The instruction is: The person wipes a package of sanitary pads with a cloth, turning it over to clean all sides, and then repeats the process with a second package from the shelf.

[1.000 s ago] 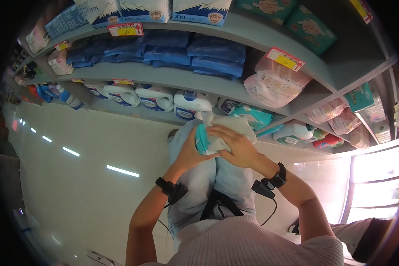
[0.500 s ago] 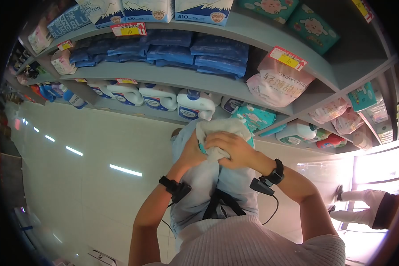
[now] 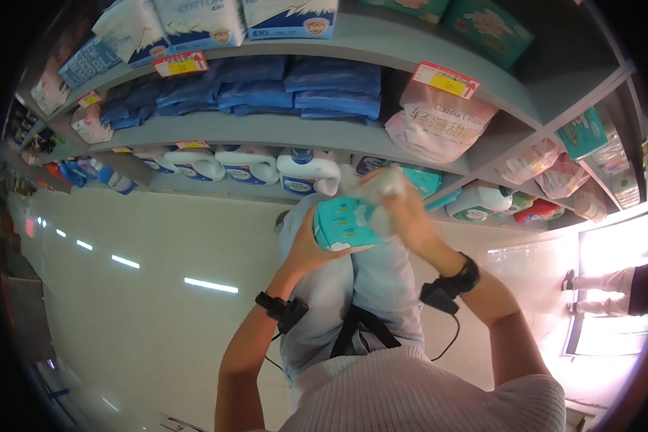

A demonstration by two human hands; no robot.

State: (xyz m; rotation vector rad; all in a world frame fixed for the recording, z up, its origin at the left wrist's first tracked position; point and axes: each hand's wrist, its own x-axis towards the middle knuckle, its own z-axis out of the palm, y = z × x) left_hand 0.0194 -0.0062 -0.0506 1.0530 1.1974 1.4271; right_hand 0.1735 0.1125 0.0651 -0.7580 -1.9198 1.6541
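Note:
A teal package (image 3: 344, 225) with small printed figures lies in my left hand (image 3: 306, 245), whose fingers and palm hold it from the left and below. My right hand (image 3: 403, 205) is closed on a whitish cloth (image 3: 381, 186), blurred by motion, above and to the right of the package. The cloth overlaps the package's right end. Both hands are over my lap, in front of the lowest shelf.
White detergent bottles (image 3: 306, 171) stand on the low shelf. Blue packets (image 3: 259, 83) are stacked above, beside a pink-white bag (image 3: 443, 126). Tissue packs (image 3: 288, 18) fill the top shelf. A person's legs (image 3: 605, 291) show at the right.
The cloth, bunched over the package between both hands before, has been lifted up and right by my right hand. The teal package now shows in my left hand. The view has shifted slightly.

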